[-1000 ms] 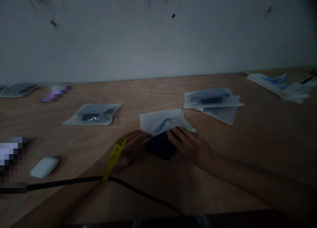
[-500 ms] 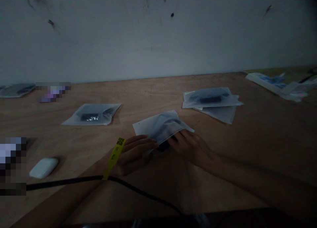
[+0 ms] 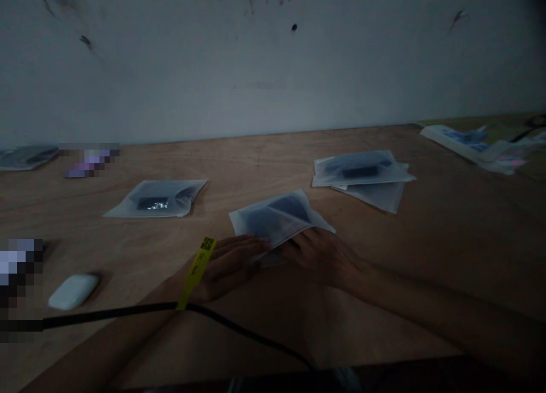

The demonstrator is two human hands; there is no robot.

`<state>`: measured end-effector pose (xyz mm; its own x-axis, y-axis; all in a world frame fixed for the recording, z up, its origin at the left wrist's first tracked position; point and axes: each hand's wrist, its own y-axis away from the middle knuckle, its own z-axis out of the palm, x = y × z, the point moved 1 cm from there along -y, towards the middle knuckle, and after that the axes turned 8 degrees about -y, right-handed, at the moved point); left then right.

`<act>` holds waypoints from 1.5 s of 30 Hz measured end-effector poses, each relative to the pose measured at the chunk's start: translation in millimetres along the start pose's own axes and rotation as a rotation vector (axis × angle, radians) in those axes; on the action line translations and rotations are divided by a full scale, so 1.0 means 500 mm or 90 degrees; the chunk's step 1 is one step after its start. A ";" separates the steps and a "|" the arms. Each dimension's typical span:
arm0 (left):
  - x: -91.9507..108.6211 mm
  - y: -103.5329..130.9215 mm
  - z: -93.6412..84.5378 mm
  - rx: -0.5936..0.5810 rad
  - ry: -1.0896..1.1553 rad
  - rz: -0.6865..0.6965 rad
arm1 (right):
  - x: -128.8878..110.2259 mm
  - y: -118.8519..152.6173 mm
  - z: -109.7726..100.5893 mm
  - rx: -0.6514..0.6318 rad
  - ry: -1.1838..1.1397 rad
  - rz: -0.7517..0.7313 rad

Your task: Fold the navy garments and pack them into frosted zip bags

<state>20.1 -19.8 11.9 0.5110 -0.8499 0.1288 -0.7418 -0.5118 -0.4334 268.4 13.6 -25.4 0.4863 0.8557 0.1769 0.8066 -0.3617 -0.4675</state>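
Observation:
A frosted plastic bag (image 3: 273, 219) lies on the wooden table in front of me, with a dark flat item showing through its film. Its mouth faces me. My left hand (image 3: 232, 268) pinches the bag's near left edge, fingers on top and thumb low. Fingers of my right hand (image 3: 326, 253) reach under the upper film at the mouth. They are spread a little, and their tips are partly hidden by the bag. In this dim light I cannot make out whether they touch the dark item.
Another filled frosted bag (image 3: 156, 199) lies left, and overlapping bags (image 3: 362, 170) lie right. A white rounded case (image 3: 73, 292) sits near left. A black cable (image 3: 239, 327) with a yellow tag (image 3: 196, 273) crosses in front of my left forearm. Plastic packaging (image 3: 473, 148) lies far right.
The dark item, partly visible at the bag's mouth before, now lies farther inside under the film. Both hands stay at nearly the same spots.

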 end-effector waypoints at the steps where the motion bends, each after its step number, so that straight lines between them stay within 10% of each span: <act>1: -0.001 0.000 0.000 -0.007 0.001 -0.003 | 0.002 -0.001 0.000 0.003 -0.014 0.000; 8: -0.016 0.010 -0.010 0.074 -0.110 0.018 | 0.026 0.009 -0.036 0.190 -0.125 -0.298; 14: -0.015 0.002 -0.006 0.109 -0.201 0.121 | 0.062 0.046 -0.038 0.192 -0.067 -0.129; 19: -0.026 0.007 0.010 0.030 -0.244 0.087 | 0.089 0.059 -0.027 0.232 -0.088 -0.056; 30: -0.086 0.032 0.008 0.156 -0.221 0.017 | 0.117 0.047 -0.026 0.224 -0.214 0.039; 45: -0.047 0.006 0.000 0.124 -0.280 0.060 | 0.092 0.037 -0.031 0.249 -0.255 -0.086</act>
<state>5.6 -1.6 7.7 0.6116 -0.7363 -0.2895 -0.7201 -0.3665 -0.5892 311.1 40.7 -12.6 0.1610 0.9858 -0.0486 0.6318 -0.1408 -0.7622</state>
